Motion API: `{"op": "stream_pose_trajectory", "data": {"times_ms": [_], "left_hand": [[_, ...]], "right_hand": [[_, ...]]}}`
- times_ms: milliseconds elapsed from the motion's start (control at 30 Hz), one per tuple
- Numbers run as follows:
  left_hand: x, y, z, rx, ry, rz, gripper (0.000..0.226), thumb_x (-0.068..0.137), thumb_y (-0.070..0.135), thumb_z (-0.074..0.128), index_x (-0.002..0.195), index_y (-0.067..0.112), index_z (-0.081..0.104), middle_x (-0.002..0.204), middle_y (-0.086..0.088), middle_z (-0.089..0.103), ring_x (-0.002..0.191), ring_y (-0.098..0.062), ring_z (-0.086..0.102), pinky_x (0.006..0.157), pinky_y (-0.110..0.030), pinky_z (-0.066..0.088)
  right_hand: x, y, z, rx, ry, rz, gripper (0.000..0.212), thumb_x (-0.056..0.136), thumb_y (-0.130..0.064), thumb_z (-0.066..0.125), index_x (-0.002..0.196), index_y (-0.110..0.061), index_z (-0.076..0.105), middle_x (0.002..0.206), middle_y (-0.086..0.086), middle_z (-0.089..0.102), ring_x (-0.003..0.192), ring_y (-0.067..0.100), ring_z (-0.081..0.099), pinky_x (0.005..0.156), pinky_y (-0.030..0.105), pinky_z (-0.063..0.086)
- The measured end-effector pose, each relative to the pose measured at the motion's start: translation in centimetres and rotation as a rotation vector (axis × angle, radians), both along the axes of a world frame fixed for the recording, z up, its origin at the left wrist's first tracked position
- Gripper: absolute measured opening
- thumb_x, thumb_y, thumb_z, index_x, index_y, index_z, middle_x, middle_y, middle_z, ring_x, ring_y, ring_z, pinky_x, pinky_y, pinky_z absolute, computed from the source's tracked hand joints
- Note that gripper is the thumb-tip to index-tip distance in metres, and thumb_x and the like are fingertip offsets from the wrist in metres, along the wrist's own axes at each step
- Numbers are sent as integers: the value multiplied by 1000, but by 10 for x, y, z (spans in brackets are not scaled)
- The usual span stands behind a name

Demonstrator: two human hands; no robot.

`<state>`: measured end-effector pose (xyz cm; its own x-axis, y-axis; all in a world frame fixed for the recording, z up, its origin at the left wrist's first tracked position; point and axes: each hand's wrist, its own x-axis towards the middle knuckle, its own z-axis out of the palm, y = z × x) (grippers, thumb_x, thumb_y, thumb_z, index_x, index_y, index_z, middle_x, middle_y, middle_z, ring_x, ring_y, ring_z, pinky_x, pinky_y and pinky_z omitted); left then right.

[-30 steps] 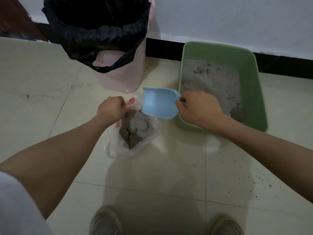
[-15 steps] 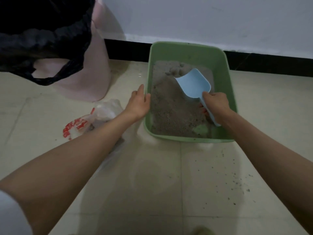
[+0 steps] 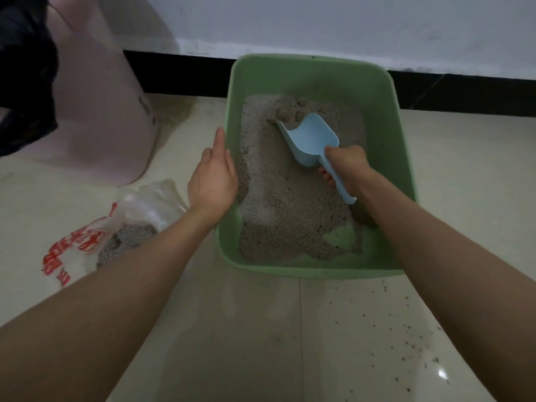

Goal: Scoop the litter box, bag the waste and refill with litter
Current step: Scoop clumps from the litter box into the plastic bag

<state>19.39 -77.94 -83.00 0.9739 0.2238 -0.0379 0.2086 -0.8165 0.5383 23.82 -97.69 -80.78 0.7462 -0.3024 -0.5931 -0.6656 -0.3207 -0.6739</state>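
scoop (image 3: 311,140) blade digs into litter (image 3: 278,204) ahead of right hand (image 3: 346,166) grip.

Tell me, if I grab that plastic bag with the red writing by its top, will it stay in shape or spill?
The plastic bag would probably sag, not hold shape: its thin film already lies crumpled on the floor. It may feel bottom-heavy, since a mound of grey litter sits inside. Its mouth looks open, so tilting it could spill grains.

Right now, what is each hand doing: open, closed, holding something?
Left hand: open, fingers straight, resting against the left rim of the green litter box.
Right hand: closed around the handle of the blue litter scoop.
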Motion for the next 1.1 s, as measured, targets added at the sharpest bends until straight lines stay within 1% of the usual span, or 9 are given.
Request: {"op": "stream_pose_trajectory", "data": {"times_ms": [100, 267, 400, 500, 667, 767, 833, 967, 1100], "left_hand": [[1, 2, -2, -40, -15, -4, 48, 101, 26, 23, 148, 22, 14, 115, -17, 53, 98, -35, 54, 76, -38, 38], [2, 2, -5, -100, -32, 0, 48, 101, 25, 25, 148, 22, 16, 103, -17, 55, 89, -30, 53, 72, -35, 36], [3, 3, -6, -147, -38, -5, 48, 100, 23, 27, 148, 20, 18, 96, -12, 52, 83, -23, 48, 73, -32, 33], [2, 3, -6, -176, -41, -13, 48, 100, 22, 28, 148, 20, 18, 90, -9, 48, 78, -20, 44, 71, -30, 33], [2, 4, -6, -185, -34, -14, 48, 100, 22, 29, 147, 20, 19, 94, -14, 52, 79, -22, 47, 72, -33, 35], [2, 4, -5, -187, -32, -11, 48, 100, 21, 29, 147, 19, 19, 96, -18, 54, 81, -27, 50, 73, -37, 38], [2, 4, -5, -188, -37, -9, 48, 100, 21, 29, 147, 19, 20, 95, -17, 54, 80, -25, 49, 73, -38, 38], [1, 3, -5, -190, -48, -12, 48, 100, 20, 29, 147, 19, 20, 90, -11, 49, 78, -21, 45, 70, -30, 32], [1, 4, -5, -194, -51, -7, 48, 100, 20, 29, 147, 19, 21, 88, -9, 48, 77, -20, 45, 70, -29, 32]], "right_hand": [[10, 5, -4, -44, -8, 31, 30, 92, -15, 44, 113, 3, 55, 68, 8, 55, 53, 15, 49, 45, 25, 39], [23, 23, -11, -49, -40, 33, 14, 90, -14, 45, 93, -3, 53, 65, 7, 54, 53, 15, 50, 46, 26, 40], [31, 37, -16, -40, -96, 5, 16, 89, -18, 47, 88, -3, 55, 62, 7, 55, 52, 16, 51, 48, 27, 42], [28, 47, -21, 44, -105, -41, 20, 90, -18, 48, 82, -2, 56, 61, 7, 55, 50, 16, 50, 47, 26, 41], [14, 54, -25, 209, -101, -195, 27, 93, -20, 47, 70, -7, 55, 64, 7, 56, 51, 15, 48, 47, 25, 40], [6, 46, -19, 235, -121, -245, 25, 93, -21, 47, 73, -8, 54, 64, 6, 55, 51, 15, 47, 46, 25, 39], [3, 38, -16, 216, -125, -273, 24, 93, -21, 48, 76, -6, 55, 64, 7, 54, 51, 15, 47, 47, 26, 38], [3, 22, -10, 151, -95, -309, 22, 93, -22, 50, 82, -3, 55, 64, 8, 53, 52, 16, 47, 47, 26, 38], [7, 17, -11, 119, -36, -274, 21, 93, -20, 49, 94, 0, 56, 65, 9, 52, 53, 16, 48, 46, 26, 39]]}}
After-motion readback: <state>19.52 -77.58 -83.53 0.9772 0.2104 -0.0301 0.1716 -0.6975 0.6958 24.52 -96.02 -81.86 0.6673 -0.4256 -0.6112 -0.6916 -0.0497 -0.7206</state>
